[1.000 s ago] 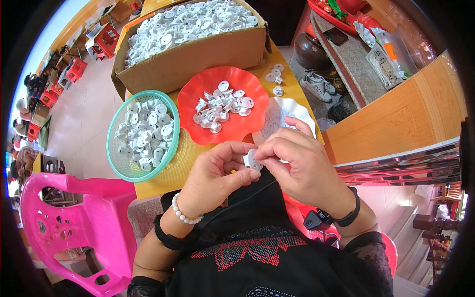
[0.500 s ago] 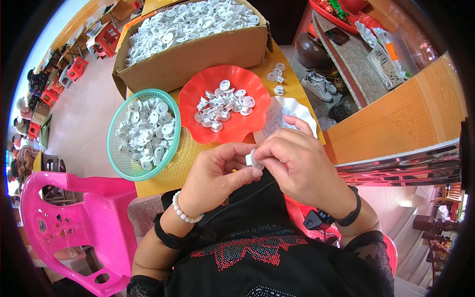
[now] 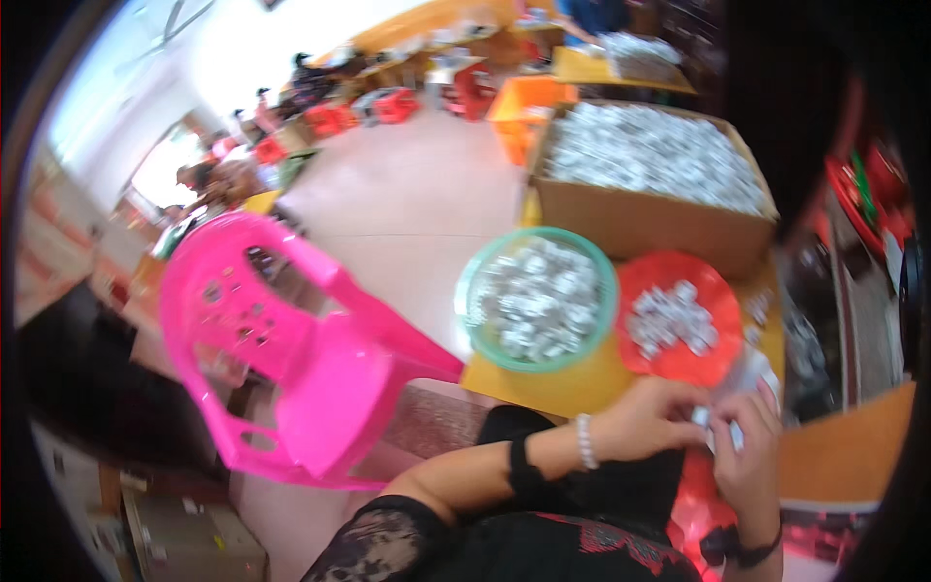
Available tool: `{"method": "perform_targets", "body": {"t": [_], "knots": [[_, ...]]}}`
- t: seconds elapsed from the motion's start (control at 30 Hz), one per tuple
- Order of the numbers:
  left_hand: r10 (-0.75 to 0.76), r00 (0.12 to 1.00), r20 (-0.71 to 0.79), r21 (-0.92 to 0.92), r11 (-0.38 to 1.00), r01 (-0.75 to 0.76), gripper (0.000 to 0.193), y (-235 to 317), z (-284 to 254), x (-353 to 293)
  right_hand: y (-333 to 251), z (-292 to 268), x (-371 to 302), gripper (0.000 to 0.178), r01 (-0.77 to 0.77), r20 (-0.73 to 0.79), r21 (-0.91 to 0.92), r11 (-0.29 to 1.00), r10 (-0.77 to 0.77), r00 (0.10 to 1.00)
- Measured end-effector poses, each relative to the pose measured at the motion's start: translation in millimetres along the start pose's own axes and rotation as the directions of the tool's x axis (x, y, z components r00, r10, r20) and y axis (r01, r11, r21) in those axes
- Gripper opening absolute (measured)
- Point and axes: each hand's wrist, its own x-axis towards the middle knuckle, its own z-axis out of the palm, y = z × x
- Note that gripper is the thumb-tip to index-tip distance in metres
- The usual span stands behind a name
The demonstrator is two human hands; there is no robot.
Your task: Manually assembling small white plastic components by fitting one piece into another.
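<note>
In front of me my left hand (image 3: 650, 419) and my right hand (image 3: 751, 448) meet at the fingertips. Between them they pinch a small white plastic piece (image 3: 700, 417); its details are blurred by motion. Just beyond my hands lies a red wavy-rimmed plate (image 3: 724, 289) with a heap of similar white round pieces (image 3: 669, 320). To its left a green plastic basket (image 3: 467, 301) is filled with more of them. A white dish (image 3: 745, 372), partly covered by my fingers, sits beside the red plate.
A large cardboard box (image 3: 640, 218) heaped with white pieces stands behind on the yellow table (image 3: 558, 393). A pink plastic chair (image 3: 320, 378) is at my left. People (image 3: 592, 17) and red stools (image 3: 396, 105) are farther off. A wooden panel (image 3: 844, 451) borders the right.
The view has swung left, so table, containers and hands now appear farther right, and the picture is blurred. Both hands still pinch the small white piece.
</note>
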Motion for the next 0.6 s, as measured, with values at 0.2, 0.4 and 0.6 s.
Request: {"method": "perform_targets", "body": {"t": [0.2,0.4,0.6], "knots": [[-0.052,0.998,-0.04,-0.162,0.986,0.045,0.039,3,-13,-9,-12,13,11,0.008,0.019,-0.002,0.071,0.997,-0.019,1.0],[-0.021,0.999,-0.048,-0.161,0.987,0.013,0.039,2,-18,-3,-8,17,18,0.008,-0.03,-0.033,0.142,0.989,0.035,0.999],[0.022,0.999,-0.043,-0.027,0.999,-0.023,0.038,2,-17,-2,-5,20,15,0.007,0.034,-0.027,0.079,0.996,-0.032,0.999]]}}
